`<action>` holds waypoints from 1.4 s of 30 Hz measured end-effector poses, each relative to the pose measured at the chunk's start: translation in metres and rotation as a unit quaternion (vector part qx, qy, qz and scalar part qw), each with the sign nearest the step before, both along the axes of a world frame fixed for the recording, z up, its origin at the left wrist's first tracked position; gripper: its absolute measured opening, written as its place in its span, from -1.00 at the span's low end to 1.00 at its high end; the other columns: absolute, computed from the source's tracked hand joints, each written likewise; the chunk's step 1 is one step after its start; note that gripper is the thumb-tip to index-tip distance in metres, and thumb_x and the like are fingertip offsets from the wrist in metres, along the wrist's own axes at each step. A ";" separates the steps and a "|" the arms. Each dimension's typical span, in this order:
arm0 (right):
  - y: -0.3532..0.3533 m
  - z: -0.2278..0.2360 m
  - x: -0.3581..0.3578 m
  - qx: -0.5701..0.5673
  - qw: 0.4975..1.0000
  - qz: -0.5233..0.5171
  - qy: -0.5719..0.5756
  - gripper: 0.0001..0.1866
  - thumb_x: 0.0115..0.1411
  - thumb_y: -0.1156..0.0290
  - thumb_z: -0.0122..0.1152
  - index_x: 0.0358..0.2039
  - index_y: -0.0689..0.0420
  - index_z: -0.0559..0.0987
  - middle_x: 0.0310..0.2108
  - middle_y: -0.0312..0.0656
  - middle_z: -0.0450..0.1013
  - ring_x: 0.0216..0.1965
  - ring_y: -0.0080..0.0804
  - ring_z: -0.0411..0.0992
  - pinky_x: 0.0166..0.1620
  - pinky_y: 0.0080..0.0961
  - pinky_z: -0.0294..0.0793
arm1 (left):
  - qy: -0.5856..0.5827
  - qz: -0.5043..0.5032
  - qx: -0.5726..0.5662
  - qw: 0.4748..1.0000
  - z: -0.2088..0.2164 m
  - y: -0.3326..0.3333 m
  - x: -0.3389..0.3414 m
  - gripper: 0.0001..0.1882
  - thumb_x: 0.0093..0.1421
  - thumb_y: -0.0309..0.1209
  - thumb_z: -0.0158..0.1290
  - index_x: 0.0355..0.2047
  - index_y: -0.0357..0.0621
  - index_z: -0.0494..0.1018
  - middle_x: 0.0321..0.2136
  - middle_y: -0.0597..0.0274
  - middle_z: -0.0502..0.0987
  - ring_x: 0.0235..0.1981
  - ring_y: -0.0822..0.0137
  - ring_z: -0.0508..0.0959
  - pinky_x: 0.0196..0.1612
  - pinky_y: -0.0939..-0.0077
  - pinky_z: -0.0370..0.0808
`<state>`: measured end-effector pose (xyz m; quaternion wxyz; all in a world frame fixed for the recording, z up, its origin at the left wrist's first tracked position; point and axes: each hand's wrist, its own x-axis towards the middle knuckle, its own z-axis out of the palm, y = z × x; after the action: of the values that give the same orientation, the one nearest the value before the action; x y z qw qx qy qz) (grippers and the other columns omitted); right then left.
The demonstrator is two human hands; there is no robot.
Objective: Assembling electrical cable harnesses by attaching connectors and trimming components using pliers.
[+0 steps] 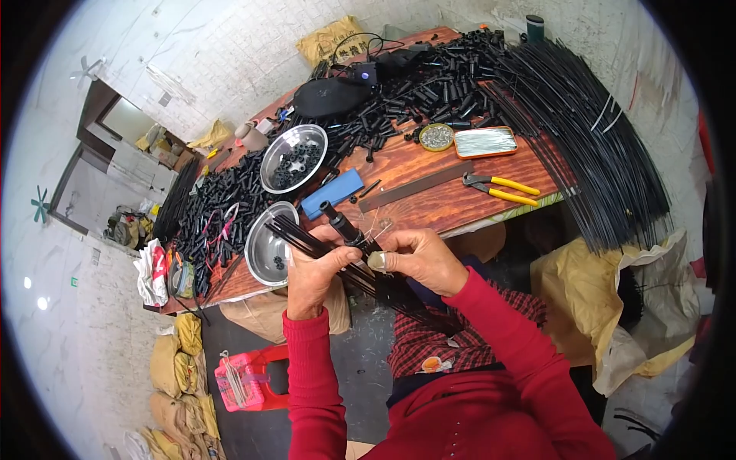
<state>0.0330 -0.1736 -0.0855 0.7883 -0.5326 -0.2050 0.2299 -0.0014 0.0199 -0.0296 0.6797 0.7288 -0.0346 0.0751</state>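
My left hand (313, 277) is closed around a bundle of thin black rods (406, 297), which slants from upper left down toward my lap. A black tubular piece (342, 222) with a narrower top stands up between my hands, by the left fingertips. Beside its lower end my right hand (423, 259) is closed in a pinch, its thumb wrapped in a pale covering. What the right fingertips hold is hidden. Fine pale strands (372, 228) show just above them. Behind my left hand sits a metal bowl (261, 257) with a few small black parts.
Another metal bowl (317, 142) holds small black parts. Yellow-handled pliers (512, 184), a flat dark bar (418, 186), a blue block (331, 193), a tin of pale pins (486, 142) and a round tin (437, 136) lie ahead. Long black rods (590, 130) overhang the right edge.
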 end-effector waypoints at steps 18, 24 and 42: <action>-0.007 0.002 0.001 -0.001 0.994 -0.079 -0.073 -0.87 0.22 0.48 0.23 -0.24 0.24 0.55 -0.43 -0.43 0.46 -0.43 -0.77 0.35 -0.39 -0.77 0.33 | -0.002 0.026 0.012 1.000 0.009 -0.018 0.002 -0.72 -0.07 -0.57 0.30 -0.29 -0.30 0.56 -0.50 0.32 0.57 -0.54 0.52 0.53 -0.48 0.70 0.44; -0.012 0.001 0.005 0.010 0.997 -0.047 -0.055 -0.88 0.23 0.48 0.21 -0.26 0.25 0.55 -0.46 -0.44 0.44 -0.45 -0.79 0.34 -0.41 -0.77 0.31 | 0.010 0.012 0.008 1.000 0.008 -0.018 0.003 -0.72 -0.08 -0.56 0.31 -0.30 -0.29 0.56 -0.51 0.34 0.56 -0.55 0.55 0.50 -0.48 0.72 0.40; 0.008 0.010 -0.023 -0.120 0.930 -0.251 -0.240 -0.87 0.13 0.61 0.14 -0.29 0.27 0.43 -0.45 -0.05 0.42 -0.43 -0.26 0.44 -0.33 -0.40 0.40 | 0.004 0.023 0.003 1.000 0.005 -0.022 0.001 -0.75 -0.05 -0.58 0.30 -0.33 -0.31 0.52 -0.49 0.27 0.55 -0.50 0.45 0.55 -0.40 0.63 0.50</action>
<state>0.0100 -0.1660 -0.0760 0.6779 -0.6964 -0.2185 -0.0875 -0.0007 -0.0022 -0.0249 0.6757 0.7318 -0.0149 0.0877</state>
